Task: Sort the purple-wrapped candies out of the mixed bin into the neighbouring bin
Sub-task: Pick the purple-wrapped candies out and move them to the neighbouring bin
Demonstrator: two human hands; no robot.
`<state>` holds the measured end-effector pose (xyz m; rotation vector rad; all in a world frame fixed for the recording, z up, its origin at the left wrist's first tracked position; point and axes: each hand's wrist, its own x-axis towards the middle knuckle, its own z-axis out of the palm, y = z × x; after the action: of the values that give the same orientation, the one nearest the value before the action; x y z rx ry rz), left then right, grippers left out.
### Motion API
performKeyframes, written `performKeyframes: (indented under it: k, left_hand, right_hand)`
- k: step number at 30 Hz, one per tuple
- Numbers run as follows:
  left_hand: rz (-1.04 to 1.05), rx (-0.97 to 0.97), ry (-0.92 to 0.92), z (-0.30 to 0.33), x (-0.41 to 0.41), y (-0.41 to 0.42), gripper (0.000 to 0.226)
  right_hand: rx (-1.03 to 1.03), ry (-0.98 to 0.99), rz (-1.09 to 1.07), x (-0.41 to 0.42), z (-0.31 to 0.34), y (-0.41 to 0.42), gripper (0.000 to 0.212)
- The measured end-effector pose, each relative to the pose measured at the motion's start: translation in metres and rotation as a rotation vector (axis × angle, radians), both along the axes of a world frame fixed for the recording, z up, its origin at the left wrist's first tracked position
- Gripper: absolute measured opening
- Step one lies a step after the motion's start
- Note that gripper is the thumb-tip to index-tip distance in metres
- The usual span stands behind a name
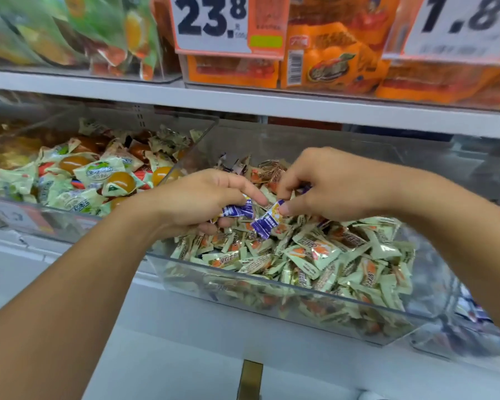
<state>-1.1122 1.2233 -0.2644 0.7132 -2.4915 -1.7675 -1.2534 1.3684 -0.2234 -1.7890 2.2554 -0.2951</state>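
Head camera looked down on a clear plastic bin (pixel 272 281) heaped with pale green candies (pixel 324 255), both hands working above the back of the pile. The left hand (pixel 202 197) curled its grip round at least one purple candy (pixel 237 210), and how many more lay in the palm could not be told. The right hand (pixel 324 186) pinched a second purple candy (pixel 267 220) by its upper end between thumb and fingers, so that it hung just above the heap, close beside the left fingertips.

Judging by that, the sorting was under way but unfinished: the gathered pieces were not yet in the other bin, and a few dark purple wrappers (pixel 237 166) showed at the far end of the pile. Others might lie buried; that could not be seen.

Which neighbour was the target was unclear. A bin (pixel 208 122) on the left held larger green and orange sweets (pixel 98 174), its clear wall rising just beside the left wrist. Another clear container (pixel 474 330) stood to the right, blurred, with something purple showing through it. Overhead the shelf (pixel 272 102) edge sat low, leaving modest room to lift. The front rim was low and open, so sideways carries over either side wall seemed the tighter move.
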Motion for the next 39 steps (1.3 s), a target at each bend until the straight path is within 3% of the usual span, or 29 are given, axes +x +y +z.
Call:
performKeyframes:
  k: [4,9,12,15,19,28,34,36,39]
  left_hand:
    - [-0.158,0.100,0.125,0.011,-0.023,0.044,0.025]
    - [-0.113,-0.024,0.279,0.018,-0.074,0.127,0.019]
    - [-0.155,-0.086,0.264,0.024,-0.105,0.170,0.013]
    - [-0.256,-0.190,0.177,0.031,-0.135,0.200,0.007]
    - [-0.264,-0.165,0.104,0.031,-0.168,0.214,0.006]
    - [-0.217,-0.249,0.104,0.014,-0.200,0.211,0.008]
    - [-0.341,-0.500,0.161,0.012,-0.196,0.217,0.026]
    - [-0.349,-0.752,0.221,0.012,-0.191,0.214,0.027]
    - [-0.353,-0.896,0.323,0.010,-0.181,0.209,0.021]
  right_hand:
    - [-0.065,-0.324,-0.195,-0.015,0.021,0.077,0.016]
    - [-0.093,-0.611,-0.742,-0.063,0.016,0.181,0.014]
    - [-0.212,-0.850,-1.024,-0.092,-0.004,0.219,0.014]
    - [-0.291,-1.029,-1.081,-0.109,-0.017,0.241,0.015]
    - [-0.371,-1.146,-1.049,-0.123,-0.019,0.254,0.027]
    - [-0.355,-1.118,-1.030,-0.136,-0.021,0.254,0.014]
    - [-0.290,-0.994,-1.049,-0.134,-0.022,0.249,0.016]
    - [-0.308,-0.812,-1.075,-0.132,-0.020,0.249,0.018]
    - [-0.191,-0.167,-0.965,-0.131,-0.018,0.251,0.027]
